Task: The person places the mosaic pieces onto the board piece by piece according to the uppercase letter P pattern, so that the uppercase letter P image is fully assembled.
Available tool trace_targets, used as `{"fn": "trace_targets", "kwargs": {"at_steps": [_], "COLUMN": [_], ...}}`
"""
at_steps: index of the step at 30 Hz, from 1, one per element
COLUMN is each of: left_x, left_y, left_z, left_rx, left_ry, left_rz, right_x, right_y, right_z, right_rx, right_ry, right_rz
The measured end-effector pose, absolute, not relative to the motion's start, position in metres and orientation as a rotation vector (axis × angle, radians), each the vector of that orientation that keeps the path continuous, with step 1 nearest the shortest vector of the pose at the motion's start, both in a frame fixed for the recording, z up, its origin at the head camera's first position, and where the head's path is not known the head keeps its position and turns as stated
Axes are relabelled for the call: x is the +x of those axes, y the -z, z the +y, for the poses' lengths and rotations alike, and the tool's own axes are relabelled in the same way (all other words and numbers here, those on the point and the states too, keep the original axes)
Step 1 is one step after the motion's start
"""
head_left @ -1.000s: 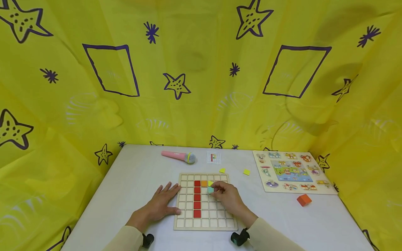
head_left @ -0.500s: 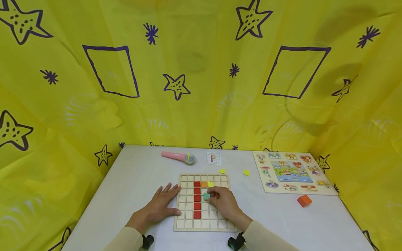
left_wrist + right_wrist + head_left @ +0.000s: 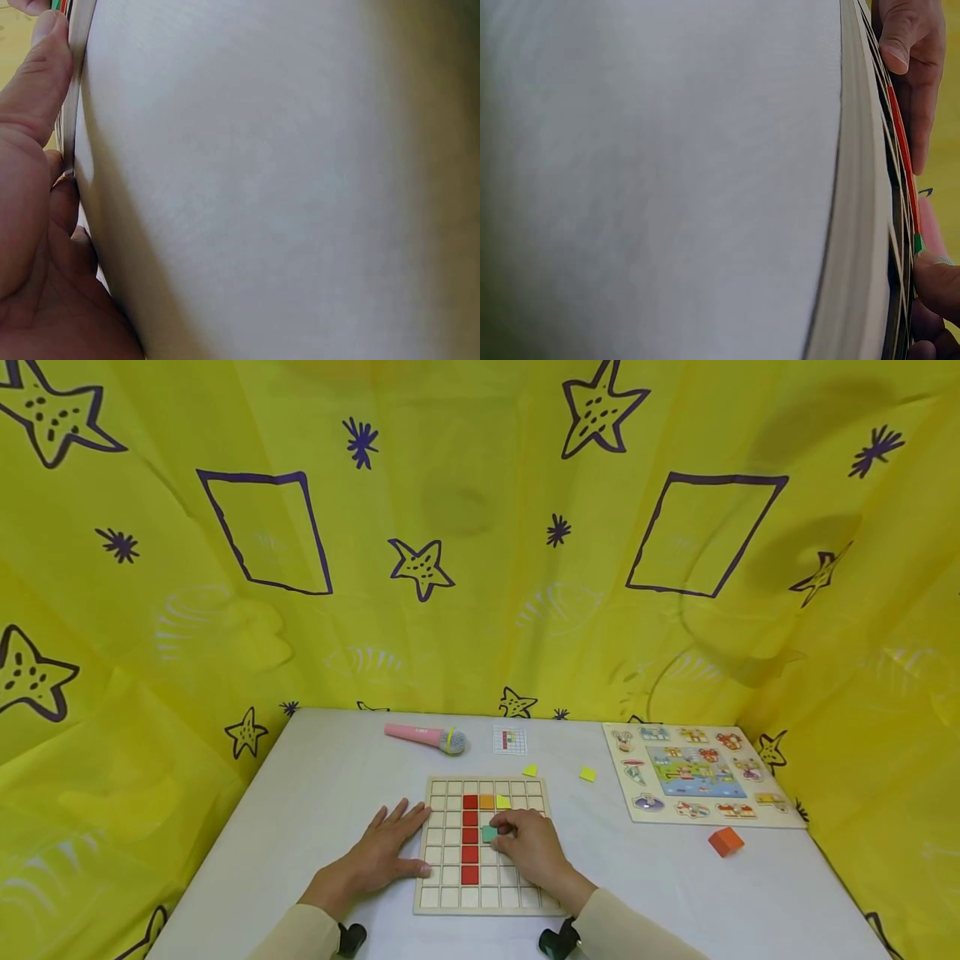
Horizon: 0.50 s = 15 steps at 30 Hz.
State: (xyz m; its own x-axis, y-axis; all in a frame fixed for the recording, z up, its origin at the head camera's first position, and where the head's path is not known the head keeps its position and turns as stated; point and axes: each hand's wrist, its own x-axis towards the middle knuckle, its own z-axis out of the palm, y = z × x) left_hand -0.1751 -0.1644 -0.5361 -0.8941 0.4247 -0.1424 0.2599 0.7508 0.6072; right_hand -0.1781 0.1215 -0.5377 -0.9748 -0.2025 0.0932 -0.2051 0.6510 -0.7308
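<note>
A wooden grid board (image 3: 487, 911) lies on the white table in the head view. Down one column of it run several red tiles (image 3: 470, 836). An orange tile (image 3: 487, 802) and a yellow piece (image 3: 502, 802) continue the row from the top red one. My right hand (image 3: 536, 847) pinches a green tile (image 3: 489, 834) over the column just right of the red ones, level with the middle red tile. Whether that tile lies flat in its cell cannot be told. My left hand (image 3: 378, 853) is spread, its fingertips and thumb resting on the board's left edge.
Behind the board are a pink toy microphone (image 3: 423, 736), a small printed grid card (image 3: 510, 740) and two loose yellow pieces, one a small tile (image 3: 588, 774). To the right lie a picture puzzle board (image 3: 637, 814) and an orange-red block (image 3: 726, 841).
My right hand has brought the green tile nearer and to the left, from below the yellow piece to beside the middle red tile. The left hand has stayed in place.
</note>
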Motion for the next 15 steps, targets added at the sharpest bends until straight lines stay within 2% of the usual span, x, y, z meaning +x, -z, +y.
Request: {"fn": "trace_targets", "kwargs": {"at_steps": [15], "left_x": [-0.1751], "left_y": [0.5367], "left_z": [-0.1644], "left_rx": [0.548], "left_ry": [-0.866], "left_rz": [2.685], "right_x": [-0.1768], "right_y": [0.5375], "right_z": [0.1194], "right_rx": [0.344], "right_ry": [-1.201], "right_rz": [-2.876]}}
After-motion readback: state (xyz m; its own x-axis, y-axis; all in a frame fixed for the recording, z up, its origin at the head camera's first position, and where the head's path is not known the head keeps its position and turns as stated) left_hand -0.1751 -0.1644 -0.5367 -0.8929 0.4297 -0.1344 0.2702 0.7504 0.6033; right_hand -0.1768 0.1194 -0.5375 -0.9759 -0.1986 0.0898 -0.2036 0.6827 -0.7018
